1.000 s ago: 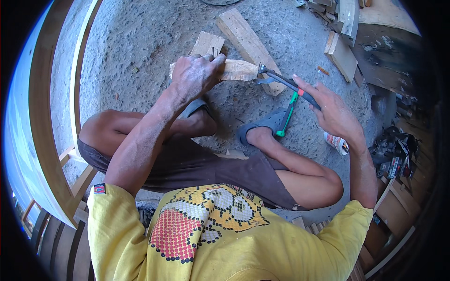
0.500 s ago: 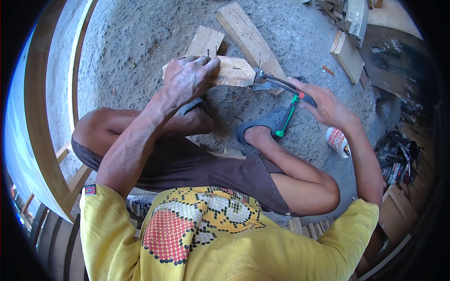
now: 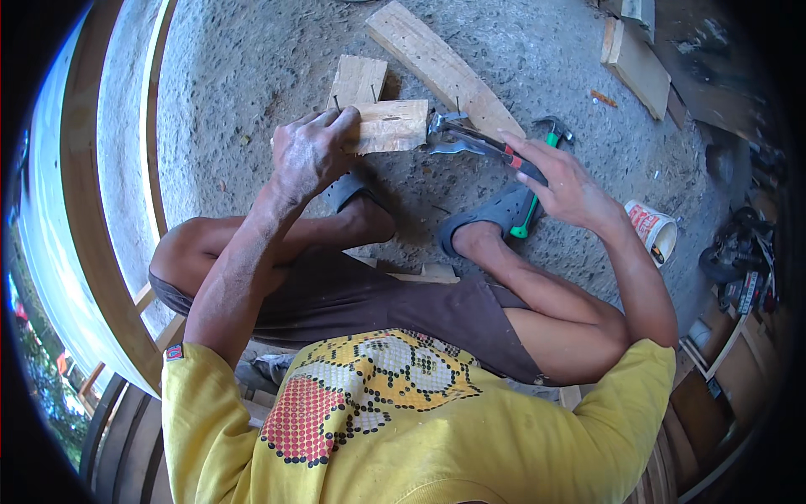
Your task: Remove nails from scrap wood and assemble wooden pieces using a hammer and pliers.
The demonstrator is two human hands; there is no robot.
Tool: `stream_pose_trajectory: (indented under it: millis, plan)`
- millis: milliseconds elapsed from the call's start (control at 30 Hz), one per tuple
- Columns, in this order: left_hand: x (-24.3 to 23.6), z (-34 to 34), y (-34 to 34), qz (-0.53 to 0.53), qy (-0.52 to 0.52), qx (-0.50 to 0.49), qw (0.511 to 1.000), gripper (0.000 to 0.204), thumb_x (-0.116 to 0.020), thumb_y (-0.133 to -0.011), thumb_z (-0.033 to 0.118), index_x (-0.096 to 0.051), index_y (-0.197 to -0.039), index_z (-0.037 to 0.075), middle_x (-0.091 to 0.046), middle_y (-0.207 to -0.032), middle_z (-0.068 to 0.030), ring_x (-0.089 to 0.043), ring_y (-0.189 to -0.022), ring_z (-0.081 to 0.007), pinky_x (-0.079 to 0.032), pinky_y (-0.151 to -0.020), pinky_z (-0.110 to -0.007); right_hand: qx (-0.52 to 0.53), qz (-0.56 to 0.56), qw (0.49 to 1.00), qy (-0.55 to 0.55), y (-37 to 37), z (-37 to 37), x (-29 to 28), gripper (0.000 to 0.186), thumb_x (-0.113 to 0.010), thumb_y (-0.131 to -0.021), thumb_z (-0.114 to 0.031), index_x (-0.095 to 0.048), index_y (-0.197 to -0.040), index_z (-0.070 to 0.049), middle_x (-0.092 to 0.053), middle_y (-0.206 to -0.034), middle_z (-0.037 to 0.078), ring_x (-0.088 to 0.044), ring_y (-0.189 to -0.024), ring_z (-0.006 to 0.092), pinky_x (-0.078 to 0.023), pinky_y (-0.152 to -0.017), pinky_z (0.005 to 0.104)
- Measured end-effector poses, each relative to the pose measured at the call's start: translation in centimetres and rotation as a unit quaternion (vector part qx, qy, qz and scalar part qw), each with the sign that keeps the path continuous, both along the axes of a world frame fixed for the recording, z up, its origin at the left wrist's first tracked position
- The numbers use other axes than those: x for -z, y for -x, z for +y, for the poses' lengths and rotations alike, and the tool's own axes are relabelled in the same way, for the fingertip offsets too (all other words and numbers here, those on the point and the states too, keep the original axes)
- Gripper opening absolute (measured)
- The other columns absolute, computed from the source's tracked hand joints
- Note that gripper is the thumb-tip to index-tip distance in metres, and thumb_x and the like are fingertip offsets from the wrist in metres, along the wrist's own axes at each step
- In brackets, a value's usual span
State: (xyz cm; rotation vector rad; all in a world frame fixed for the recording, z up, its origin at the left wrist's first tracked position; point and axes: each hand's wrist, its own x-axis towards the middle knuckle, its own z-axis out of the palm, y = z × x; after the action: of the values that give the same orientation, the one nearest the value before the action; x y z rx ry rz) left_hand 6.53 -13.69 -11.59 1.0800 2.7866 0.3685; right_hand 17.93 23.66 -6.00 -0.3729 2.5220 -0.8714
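My left hand (image 3: 306, 151) is wrapped around a short, rough wooden block (image 3: 390, 126) held above the floor. Nails stand up from the wood near my fingers. At the block's right end are the jaws of a pair of pliers (image 3: 487, 144) with dark and red handles. My right hand (image 3: 567, 181) is closed loosely on those handles, its index finger stretched along them. A bluish metal strip shows just under the jaws; whether it belongs to the pliers I cannot tell. Below my right hand, a green-handled hammer (image 3: 536, 181) leans by my right shoe.
A long board (image 3: 445, 67) and a smaller wood piece (image 3: 357, 80) lie beyond the block on the rough concrete floor (image 3: 252, 76). To the right are a white tub (image 3: 651, 231), a power tool (image 3: 739, 252) and stacked offcuts (image 3: 635, 67). A wooden frame (image 3: 84, 193) rises at left.
The block, my left hand and the pliers have shifted left over the floor. My right hand has moved left of the hammer, whose head now shows. The view has turned slightly.
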Motion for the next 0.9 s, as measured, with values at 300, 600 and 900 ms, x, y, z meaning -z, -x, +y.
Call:
stream_pose_trajectory:
  millis: [300,600,900]
  plan:
    - [0.5,-0.4,-0.7,0.011,-0.002,-0.003,1.0,0.042,-0.08,-0.078,0.027,-0.063,-0.115,0.016,-0.075,-0.103,-0.0044,-0.075,-0.095,-0.0256,-0.062,-0.071,-0.042,-0.066,-0.071,0.975,-0.2,3.2,-2.4,-9.2,0.074,-0.064,-0.09,0.005,-0.049,-0.157,-0.022,-0.059,-0.102,0.021,-0.064,-0.096,0.0413,-0.05,-0.087,0.051]
    - [0.5,-0.6,-1.3,0.027,-0.024,0.018,0.999,0.039,-0.076,-0.079,0.023,-0.065,-0.115,0.014,-0.075,-0.11,-0.0053,-0.075,-0.1,-0.0255,-0.062,-0.077,-0.039,-0.129,-0.101,0.962,-0.219,4.7,-2.3,-9.3,0.066,-0.066,-0.094,-0.003,-0.048,-0.157,-0.016,-0.065,-0.109,0.023,-0.064,-0.105,0.0428,-0.05,-0.09,0.0515]
    - [0.6,-0.7,-1.4,0.015,-0.037,0.01,0.999,0.043,-0.077,-0.077,0.025,-0.065,-0.117,0.016,-0.074,-0.11,-0.0042,-0.074,-0.102,-0.0248,-0.062,-0.078,-0.039,-0.088,-0.062,0.994,-0.026,2.9,1.0,0.7,0.03,-0.069,-0.096,-0.012,-0.061,-0.123,-0.001,-0.069,-0.108,0.024,-0.066,-0.105,0.0455,-0.052,-0.087,0.0512]
